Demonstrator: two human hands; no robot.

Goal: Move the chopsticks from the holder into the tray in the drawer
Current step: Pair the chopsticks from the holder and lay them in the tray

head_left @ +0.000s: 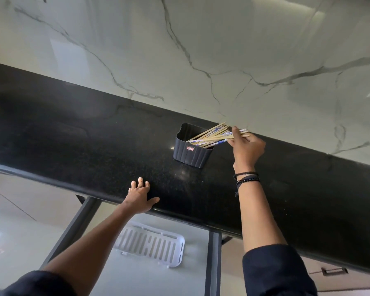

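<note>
A dark ribbed holder (191,152) with a small red label stands on the black countertop (83,146). Several bamboo chopsticks (214,135) with blue-and-white ends lean out of it to the right. My right hand (247,147) is closed around the upper ends of the bundle, whose lower ends are still inside the holder. My left hand (140,196) lies flat with fingers spread on the counter's front edge. Below the counter, an open drawer (213,263) holds a white slotted tray (151,245), with nothing lying in its visible part.
A white marble-veined wall (201,50) rises behind the counter. The drawer has dark grey side rails; my left forearm crosses over its left part. A recessed cabinet handle (334,270) shows at the lower right.
</note>
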